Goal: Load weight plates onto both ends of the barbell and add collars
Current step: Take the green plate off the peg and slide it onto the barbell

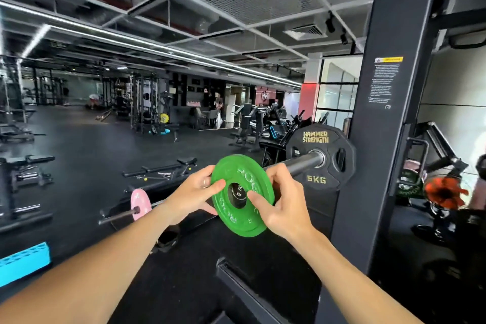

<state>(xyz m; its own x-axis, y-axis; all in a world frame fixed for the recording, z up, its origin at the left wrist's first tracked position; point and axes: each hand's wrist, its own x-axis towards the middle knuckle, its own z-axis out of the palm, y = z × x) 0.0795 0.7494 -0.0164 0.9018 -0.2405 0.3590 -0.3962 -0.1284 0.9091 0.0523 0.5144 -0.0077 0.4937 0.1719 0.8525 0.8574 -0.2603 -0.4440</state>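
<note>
A small green weight plate [243,218] is at the very tip of the barbell sleeve [302,163], whose end cap shows through the plate's centre hole. My left hand [194,192] grips the plate's left rim, thumb on its face. My right hand [278,205] holds the right rim, thumb near the hole. Farther along the sleeve sits a black 5 kg Hammer Strength plate [319,179], close to the rack upright [381,139]. No collar is visible.
Another barbell with a pink plate [140,204] lies low at the left. Benches [163,168] and machines stand across the dark gym floor. A cyan block [23,263] is at the lower left. Stored plates [410,187] hang behind the upright at right.
</note>
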